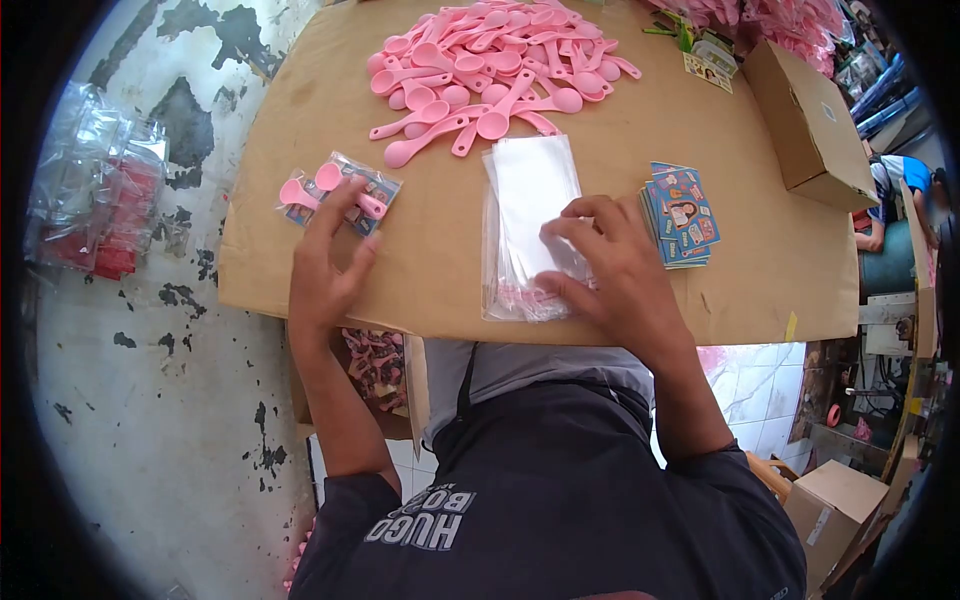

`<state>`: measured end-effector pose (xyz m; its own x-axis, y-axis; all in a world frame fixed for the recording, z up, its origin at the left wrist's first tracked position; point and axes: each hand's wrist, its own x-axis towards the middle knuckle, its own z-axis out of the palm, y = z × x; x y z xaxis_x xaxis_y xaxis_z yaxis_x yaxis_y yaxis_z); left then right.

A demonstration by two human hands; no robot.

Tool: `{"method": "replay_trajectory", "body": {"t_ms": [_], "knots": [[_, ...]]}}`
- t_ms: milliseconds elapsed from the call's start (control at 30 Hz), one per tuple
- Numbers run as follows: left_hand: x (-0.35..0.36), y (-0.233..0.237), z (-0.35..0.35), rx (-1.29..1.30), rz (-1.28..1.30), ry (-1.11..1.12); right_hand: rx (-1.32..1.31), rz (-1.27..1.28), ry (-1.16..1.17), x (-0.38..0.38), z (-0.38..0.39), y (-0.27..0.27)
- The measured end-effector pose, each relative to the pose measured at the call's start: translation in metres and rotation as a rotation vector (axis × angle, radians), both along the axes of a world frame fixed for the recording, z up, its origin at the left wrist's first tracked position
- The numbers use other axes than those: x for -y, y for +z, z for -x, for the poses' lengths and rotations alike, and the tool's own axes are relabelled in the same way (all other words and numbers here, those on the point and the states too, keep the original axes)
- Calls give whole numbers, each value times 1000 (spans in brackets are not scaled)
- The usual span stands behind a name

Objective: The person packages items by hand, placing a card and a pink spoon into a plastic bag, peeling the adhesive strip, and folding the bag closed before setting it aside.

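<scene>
At the left of the table, my left hand (pixel 335 245) has its fingers apart and reaches over the lower edge of a clear packet (pixel 378 187) with a printed card. Pink spoons (pixel 298 193) lie on the packet, partly hidden by my fingers. My right hand (pixel 605 265) rests its curved fingertips on the right side of a stack of clear plastic bags (pixel 530 185), thumb and fingers apart. Just right of that hand is a stack of printed cards (pixel 685 210). A large pile of pink spoons (pixel 490 65) lies at the far side of the table.
The brown table (pixel 430 290) has a cardboard box (pixel 810 125) at its right. Below its left edge, an open box holds pink items (pixel 377 365). Plastic-wrapped red items (pixel 128 215) are at far left. Another person (pixel 885 190) is at far right.
</scene>
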<state>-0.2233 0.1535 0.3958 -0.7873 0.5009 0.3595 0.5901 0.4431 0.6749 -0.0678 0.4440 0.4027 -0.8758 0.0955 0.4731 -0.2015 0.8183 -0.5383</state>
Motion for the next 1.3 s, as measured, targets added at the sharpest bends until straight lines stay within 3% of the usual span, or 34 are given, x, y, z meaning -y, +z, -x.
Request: {"method": "replay_trajectory", "body": {"t_ms": [33,300,367,433,500,567,700,767,867,933,1000,1033,1100,1233,1300], "knots": [[6,-3,2,-82,145,-47,43,-12,19,0,1,-3],[4,-11,8,-48,-11,183,108,21,26,-4,4,-7],[-2,-4,5,-89,-16,202,-60,56,-48,-5,6,-5],[-24,3,-17,10,-325,158,-86,70,-72,-4,6,2],[-46,3,-45,298,-447,41,-115,85,-90,-2,7,7],[-67,5,-61,555,-462,-111,-162,63,-104,2,7,9],[-93,10,-68,700,-458,-209,-166,-13,-45,11,2,17],[-101,14,-70,867,-465,-274,-140,6,118,15,-1,19],[-108,1,-68,825,-512,-242,-70,147,140,12,-10,28],[-100,2,-64,862,-451,-239,-93,119,60,-12,-16,25],[-98,2,-65,981,-681,-226,-87,-13,-323,-35,-24,25],[-99,2,-65,991,-743,-201,-87,-14,-326,-44,-28,26],[-102,-1,-65,1011,-814,-179,124,-11,-629,-58,-35,28],[-105,-14,-62,977,-905,-158,251,28,-670,-85,-43,12],[-105,-18,-63,959,-929,-166,264,324,-620,-92,-43,5]]}}
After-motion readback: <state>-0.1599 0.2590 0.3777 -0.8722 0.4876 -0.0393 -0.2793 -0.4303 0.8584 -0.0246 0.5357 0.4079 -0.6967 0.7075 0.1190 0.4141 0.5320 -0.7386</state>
